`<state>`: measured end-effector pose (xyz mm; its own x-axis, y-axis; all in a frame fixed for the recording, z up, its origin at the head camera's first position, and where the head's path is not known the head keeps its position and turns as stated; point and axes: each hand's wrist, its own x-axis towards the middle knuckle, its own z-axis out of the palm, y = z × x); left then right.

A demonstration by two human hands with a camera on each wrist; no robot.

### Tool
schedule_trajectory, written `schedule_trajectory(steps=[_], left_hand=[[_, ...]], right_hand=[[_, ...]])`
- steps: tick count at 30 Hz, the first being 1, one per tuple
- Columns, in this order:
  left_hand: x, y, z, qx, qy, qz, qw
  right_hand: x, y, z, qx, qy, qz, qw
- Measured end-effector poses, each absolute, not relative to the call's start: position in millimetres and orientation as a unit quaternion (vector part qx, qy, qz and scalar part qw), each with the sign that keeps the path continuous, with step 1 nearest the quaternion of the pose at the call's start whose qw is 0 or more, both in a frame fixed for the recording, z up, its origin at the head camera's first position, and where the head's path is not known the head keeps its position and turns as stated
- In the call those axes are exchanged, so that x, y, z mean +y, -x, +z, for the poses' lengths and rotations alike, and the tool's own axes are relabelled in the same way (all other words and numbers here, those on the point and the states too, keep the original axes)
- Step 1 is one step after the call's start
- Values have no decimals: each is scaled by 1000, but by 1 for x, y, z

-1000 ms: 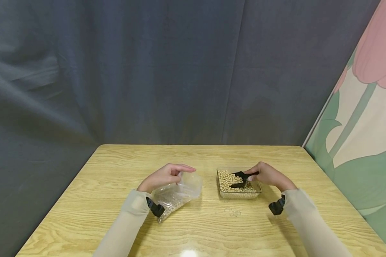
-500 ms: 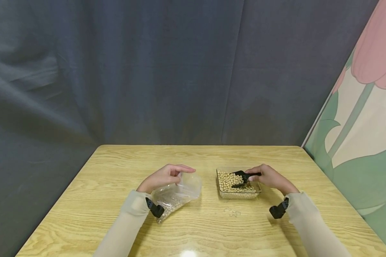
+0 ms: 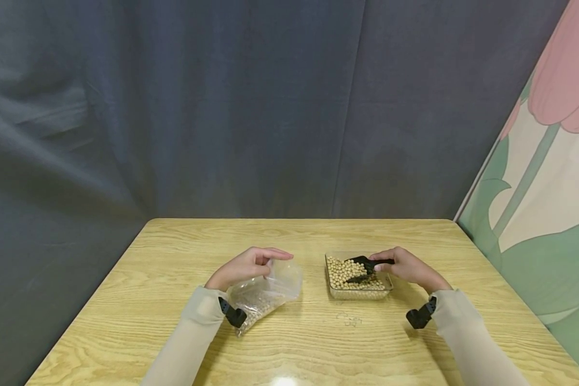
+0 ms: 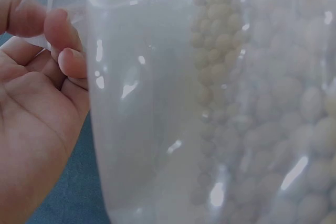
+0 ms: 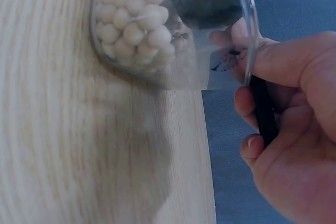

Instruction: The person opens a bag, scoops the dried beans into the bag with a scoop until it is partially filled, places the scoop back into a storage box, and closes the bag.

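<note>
A clear plastic bag point(image 3: 255, 300) partly filled with pale round beans point(image 4: 283, 119) stands slanted on the table. My left hand point(image 3: 243, 268) pinches its upper edge between thumb and fingers. To the right sits a clear rectangular container point(image 3: 359, 294) holding many more soybean-like beans point(image 3: 340, 272). My right hand point(image 3: 410, 268) grips the handle of a black scoop point(image 3: 366, 264), whose head lies among the beans inside the container. In the right wrist view the scoop's handle point(image 5: 264, 111) runs across the curled fingers, beside the container's wall.
The wooden table point(image 3: 309, 354) bears faint marks point(image 3: 349, 320) in front of the container. A dark curtain point(image 3: 251, 118) hangs behind it. A flower-patterned panel point(image 3: 550, 214) stands along the right side.
My right hand and the scoop have shifted slightly to the right, the scoop's head staying in the beans. My left hand and the bag look nearly unchanged.
</note>
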<state>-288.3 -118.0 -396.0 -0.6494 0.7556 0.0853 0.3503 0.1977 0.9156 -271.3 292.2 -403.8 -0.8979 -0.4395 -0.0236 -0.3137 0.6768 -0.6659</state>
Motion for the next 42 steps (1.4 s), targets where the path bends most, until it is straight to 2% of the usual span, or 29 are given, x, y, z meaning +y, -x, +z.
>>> schedule_trajectory(steps=[42], left_hand=[[-119, 289, -395, 754, -365, 509, 198]], right_hand=[[307, 269, -424, 868, 155, -460, 103]])
